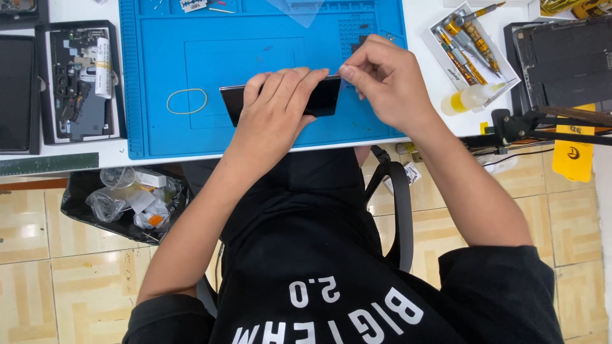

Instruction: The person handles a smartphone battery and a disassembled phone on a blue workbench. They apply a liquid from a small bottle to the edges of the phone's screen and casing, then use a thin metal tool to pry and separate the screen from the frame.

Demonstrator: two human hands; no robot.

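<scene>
The person's black shirt (331, 255) fills the bottom of the view, nearest the camera, with both bare forearms reaching up from it toward a blue work mat (159, 127) on a white table (421, 57).

Near the front edge of the blue work mat lies a dark phone (325, 99), long side across, glossy and black. The left hand (277, 111) lies flat over the middle of the phone, fingers together and stretched along its top, pressing it down onto the mat. The right hand (382, 79) sits at the phone's far right corner — thumb and forefinger pinched together on something thin and pale there, too small to make out.

On the blue work mat, left of the phone, a thin yellowish rubber band (187, 100) lies in an oval loop, well apart from both hands. Left of the mat stands a black tray holding an opened device (80, 79) with its inner parts showing. Right of the mat a white box of gold-handled screwdrivers (468, 41) lies at a slant, and just below it a small clear bottle with yellowish liquid (468, 99) on its side. Further right sits another opened dark device (564, 60).

Below the mat's left corner, on the tiled floor, a black bin (124, 200) holds crumpled clear wrappers. A black chair arm (398, 204) shows beside the person's right forearm.
</scene>
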